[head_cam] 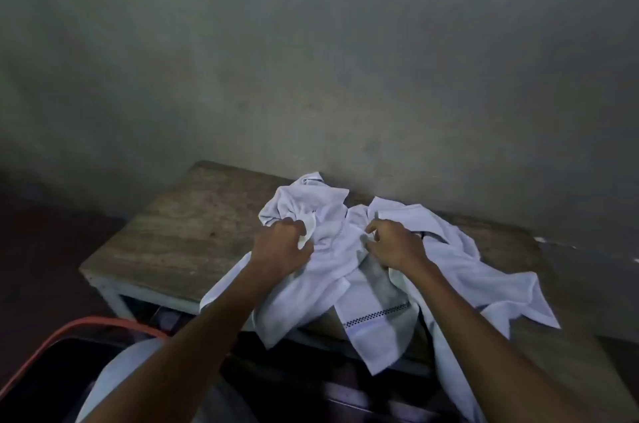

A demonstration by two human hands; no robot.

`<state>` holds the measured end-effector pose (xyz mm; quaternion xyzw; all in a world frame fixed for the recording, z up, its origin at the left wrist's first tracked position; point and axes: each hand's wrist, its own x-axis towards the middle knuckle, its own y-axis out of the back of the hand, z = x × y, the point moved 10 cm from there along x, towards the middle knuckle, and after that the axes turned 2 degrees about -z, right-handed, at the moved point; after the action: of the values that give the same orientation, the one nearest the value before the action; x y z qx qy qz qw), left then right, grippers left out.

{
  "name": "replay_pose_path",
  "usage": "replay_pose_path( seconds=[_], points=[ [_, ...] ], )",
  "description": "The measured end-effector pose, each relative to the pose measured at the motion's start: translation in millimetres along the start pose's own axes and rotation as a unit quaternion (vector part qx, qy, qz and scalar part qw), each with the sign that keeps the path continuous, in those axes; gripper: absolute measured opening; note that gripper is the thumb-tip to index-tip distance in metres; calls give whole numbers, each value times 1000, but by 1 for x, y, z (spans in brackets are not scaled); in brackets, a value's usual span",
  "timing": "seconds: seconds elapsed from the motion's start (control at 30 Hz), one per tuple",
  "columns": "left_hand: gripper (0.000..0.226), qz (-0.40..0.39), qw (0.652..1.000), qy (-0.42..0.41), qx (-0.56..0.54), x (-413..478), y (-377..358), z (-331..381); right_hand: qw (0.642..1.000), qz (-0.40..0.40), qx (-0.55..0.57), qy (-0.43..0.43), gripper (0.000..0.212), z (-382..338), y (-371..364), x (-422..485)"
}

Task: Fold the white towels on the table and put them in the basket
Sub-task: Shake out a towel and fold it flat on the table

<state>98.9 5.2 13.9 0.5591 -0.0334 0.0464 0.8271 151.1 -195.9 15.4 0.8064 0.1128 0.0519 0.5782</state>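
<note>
Head view: a bunch of cloth is being gripped by the left grip (281,246), with the fingers curled tight round it, at the left side of the white towels (332,249). A fold is being pinched by the right grip (397,242), fingers bent over it. Both grips are being held over the middle of the heap, near each other but apart. The towels are lying crumpled and unfolded on the wooden worktop (179,232), towards its right part. One towel with a dark checked band (377,313) is hanging over the front edge. The basket (69,327), orange-rimmed and dark inside, is being seen below the worktop's front-left corner, apart from the towels. The worktop is being backed by a grey wall (311,59).
</note>
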Motion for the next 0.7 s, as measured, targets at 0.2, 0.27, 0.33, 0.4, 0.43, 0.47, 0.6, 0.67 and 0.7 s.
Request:
replay_pose_path(
  seconds=[0.2, 0.27, 0.33, 0.4, 0.43, 0.47, 0.6, 0.67, 0.7],
  points=[
    [21, 95, 985, -131, 61, 37, -29, 46, 993, -19, -112, -15, 25, 28, -11, 37],
    [23, 117, 976, -168, 76, 49, -34, 68, 993, -23, -114, -9, 26, 33, -16, 43],
    [30, 88, 972, -192, 101, 63, -49, 86, 994, -25, -103, -5, 24, 38, -24, 48],
    [34, 43, 972, -194, 123, 75, -63, 94, 996, -26, -89, 6, 25, 39, -32, 50],
    [36, 27, 972, -192, 131, 80, -68, 95, 997, -23, -78, 8, 26, 41, -34, 50],
    [37, 14, 972, -190, 138, 84, -72, 94, 998, -17, -68, 8, 27, 42, -34, 50],
    [34, -30, 969, -200, 143, 90, -82, 93, 999, 1, -39, 15, 27, 44, -33, 49],
    [32, -42, 969, -204, 135, 88, -82, 91, 1000, 4, -19, 16, 23, 43, -31, 48],
    [31, -42, 969, -205, 133, 87, -80, 90, 1000, 6, -12, 17, 21, 41, -30, 47]
  ],
)
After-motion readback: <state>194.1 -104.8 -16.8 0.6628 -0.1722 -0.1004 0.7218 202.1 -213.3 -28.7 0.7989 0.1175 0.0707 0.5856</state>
